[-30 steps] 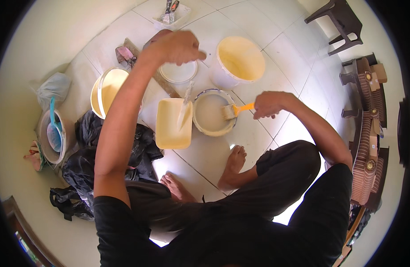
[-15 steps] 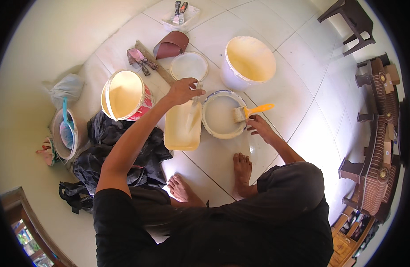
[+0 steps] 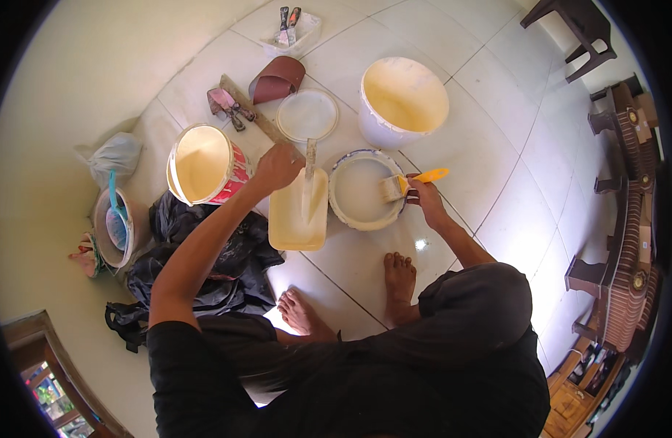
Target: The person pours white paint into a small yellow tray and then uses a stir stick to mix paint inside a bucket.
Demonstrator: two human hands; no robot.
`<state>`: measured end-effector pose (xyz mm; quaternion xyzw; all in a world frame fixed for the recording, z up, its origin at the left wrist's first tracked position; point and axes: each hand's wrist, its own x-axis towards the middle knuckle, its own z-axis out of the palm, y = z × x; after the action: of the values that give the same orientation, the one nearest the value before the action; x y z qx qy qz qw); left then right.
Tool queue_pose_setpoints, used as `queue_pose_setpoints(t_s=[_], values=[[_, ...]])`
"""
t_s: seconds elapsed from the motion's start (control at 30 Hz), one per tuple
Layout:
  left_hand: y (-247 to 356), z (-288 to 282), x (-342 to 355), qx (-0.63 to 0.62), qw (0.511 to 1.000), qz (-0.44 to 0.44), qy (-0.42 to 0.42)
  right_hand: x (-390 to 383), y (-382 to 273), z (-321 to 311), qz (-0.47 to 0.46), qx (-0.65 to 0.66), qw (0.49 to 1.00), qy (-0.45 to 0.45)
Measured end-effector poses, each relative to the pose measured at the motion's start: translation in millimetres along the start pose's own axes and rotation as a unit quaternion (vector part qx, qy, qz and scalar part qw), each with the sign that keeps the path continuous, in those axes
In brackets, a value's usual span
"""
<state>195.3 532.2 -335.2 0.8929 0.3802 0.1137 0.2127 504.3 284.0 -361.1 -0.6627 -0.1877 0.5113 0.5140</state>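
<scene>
My right hand (image 3: 425,198) has its fingers round the yellow handle of a paintbrush (image 3: 432,175). The brush lies across the right rim of a round white tub (image 3: 353,219) of milky liquid, bristles inward. Beside the tub is a cream rectangular tray (image 3: 298,239). A whitish-coated stick or blade (image 3: 310,162) leans in it, its upper end past the far edge. My left hand (image 3: 281,166) is at the tray's far left corner, back up, beside that stick. Its curled fingers are mostly hidden, so whether they grip the tray cannot be made out.
A red-and-white bucket (image 3: 234,171) stands left, a large white bucket (image 3: 404,135) far right. Beyond are a round lid (image 3: 307,115), a board (image 3: 250,106), pink-smeared scrapers (image 3: 230,108), rolled brown sandpaper (image 3: 276,79) and a tool container (image 3: 301,36). Black plastic sheeting (image 3: 205,255) lies left.
My left hand has moved left and nearer, off the stick, which now stands straighter in the tray. My right hand has come up from beside the brush and taken its handle.
</scene>
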Motion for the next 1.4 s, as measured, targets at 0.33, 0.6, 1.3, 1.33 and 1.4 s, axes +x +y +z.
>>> queue_pose_setpoints(t_s=[0.33,0.6,1.3,1.33,1.4], values=[[-26.6,9.7,-95.8,0.036,0.977,-0.139,-0.161,9.1,0.6,-7.4,0.011,-0.014,1.0,-0.016],[-18.3,5.2,-109.2,-0.091,0.959,-0.22,-0.156,17.7,1.8,-10.3,0.009,-0.042,0.999,-0.006],[88.6,28.9,35.4,0.228,0.945,0.18,-0.154,4.7,-13.8,-2.0,0.091,-0.043,0.995,0.019],[92.4,30.5,42.2,0.219,0.944,0.17,-0.18,3.0,-18.7,0.4,0.09,-0.049,0.994,0.028],[92.5,41.1,45.9,0.202,0.937,0.15,-0.241,0.3,-15.2,1.2,0.09,-0.049,0.994,0.028]])
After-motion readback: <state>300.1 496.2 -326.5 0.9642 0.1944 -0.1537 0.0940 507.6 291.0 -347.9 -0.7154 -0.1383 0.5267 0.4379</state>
